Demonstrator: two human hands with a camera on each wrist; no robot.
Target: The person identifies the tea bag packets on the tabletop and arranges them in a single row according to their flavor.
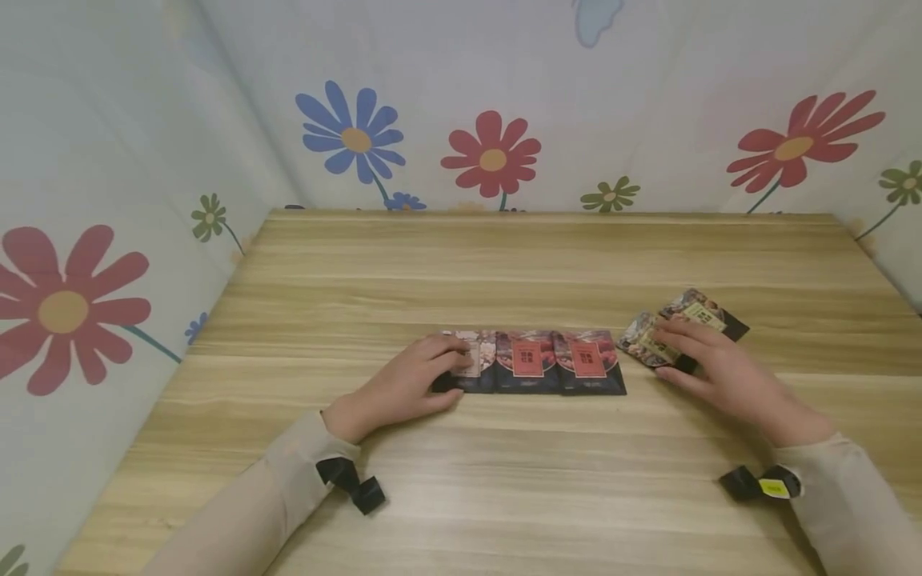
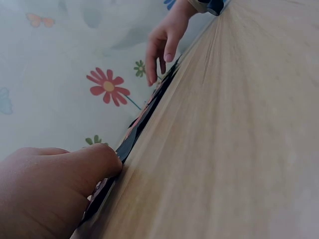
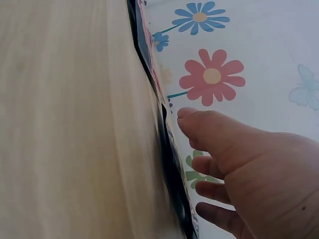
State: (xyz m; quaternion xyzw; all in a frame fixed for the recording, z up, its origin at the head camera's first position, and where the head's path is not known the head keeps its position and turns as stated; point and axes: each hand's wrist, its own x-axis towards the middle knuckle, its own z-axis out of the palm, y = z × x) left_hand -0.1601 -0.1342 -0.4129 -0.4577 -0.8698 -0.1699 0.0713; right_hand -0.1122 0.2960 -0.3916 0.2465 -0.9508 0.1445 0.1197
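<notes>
A row of flat packets lies on the wooden table: a pale-labelled packet [image 1: 487, 360] at its left end, then a red-labelled packet [image 1: 528, 362] and another red-labelled packet [image 1: 592, 364]. My left hand [image 1: 406, 380] rests on the pale-labelled one, its fingers across the face and its thumb at the near edge; the hand covers part of it. To the right, two packets with greenish labels lie at an angle, a nearer packet [image 1: 635, 340] and a farther packet [image 1: 731, 322]. Over them is my right hand [image 1: 727, 380], fingers apart, gripping nothing in the right wrist view [image 3: 269, 174].
The wooden table [image 1: 504, 472] runs back to a flower-printed wall covering [image 1: 648, 88], which also stands along the left side. A black wrist strap with a small block [image 1: 369, 496] sits on the left wrist, another block [image 1: 740, 483] on the right.
</notes>
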